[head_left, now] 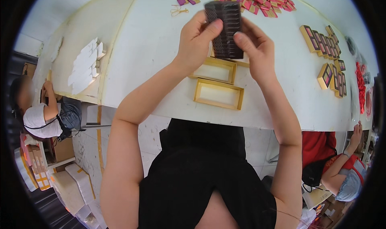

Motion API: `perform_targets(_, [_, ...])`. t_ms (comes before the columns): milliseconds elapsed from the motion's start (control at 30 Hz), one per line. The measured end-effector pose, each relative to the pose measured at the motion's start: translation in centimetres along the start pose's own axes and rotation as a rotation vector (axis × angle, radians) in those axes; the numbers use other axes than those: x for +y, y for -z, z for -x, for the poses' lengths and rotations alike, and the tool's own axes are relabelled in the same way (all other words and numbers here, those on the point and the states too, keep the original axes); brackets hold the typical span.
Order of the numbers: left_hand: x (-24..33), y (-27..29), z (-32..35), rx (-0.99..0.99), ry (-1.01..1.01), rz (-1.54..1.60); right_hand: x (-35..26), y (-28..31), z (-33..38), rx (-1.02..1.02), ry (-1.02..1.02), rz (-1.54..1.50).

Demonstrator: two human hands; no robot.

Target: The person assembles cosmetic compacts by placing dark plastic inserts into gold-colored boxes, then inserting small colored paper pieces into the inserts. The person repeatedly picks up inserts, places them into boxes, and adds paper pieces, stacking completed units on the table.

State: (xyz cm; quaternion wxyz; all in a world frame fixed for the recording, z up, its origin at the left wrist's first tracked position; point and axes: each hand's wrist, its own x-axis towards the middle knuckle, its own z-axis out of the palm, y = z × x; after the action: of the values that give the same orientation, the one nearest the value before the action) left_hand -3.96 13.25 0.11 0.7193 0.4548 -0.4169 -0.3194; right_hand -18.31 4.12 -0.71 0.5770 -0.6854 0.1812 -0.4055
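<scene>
Above the table I hold up a dark ridged plastic tray [230, 36], tilted slightly, with rows of narrow slots on its face. My left hand [195, 42] grips its left side, thumb across the front. My right hand [258, 48] closes on the opposite side, thumb also on the front; both hands' other fingers are partly hidden behind it. Beneath the hands lies an open gold-rimmed box [234, 73], with part of another box behind it. Nearer to me sits a second open gold box [219, 106], its inside pale and bare.
Small pink and gold squares [263, 2] lie heaped at the far side, beside a few purple ones [193, 0] and gold cord [177, 11]. Filled gold-edged boxes [321, 44] stand at right, white card pieces [84, 68] at left. A person [44, 116] sits left, another [341, 174] right.
</scene>
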Motion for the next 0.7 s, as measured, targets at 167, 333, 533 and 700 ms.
perform_targets(167, [1.0,5.0,-3.0,0.284,0.254,0.273,-2.6,4.6,-0.8,0.0,-0.139,0.283])
perform_targets(333, [-0.2,5.1,-2.6,0.171,0.624,0.421,-1.3,4.1,-0.1,-0.337,0.243,0.989])
perform_targets(533, [-2.6,4.9,-2.0,0.233,0.657,0.489,0.7,1.9,0.5,-0.399,0.108,0.868])
perform_targets(700, [-2.6,4.6,-1.8,0.191,0.621,0.49,2.9,2.6,-0.7,-0.427,0.335,0.789])
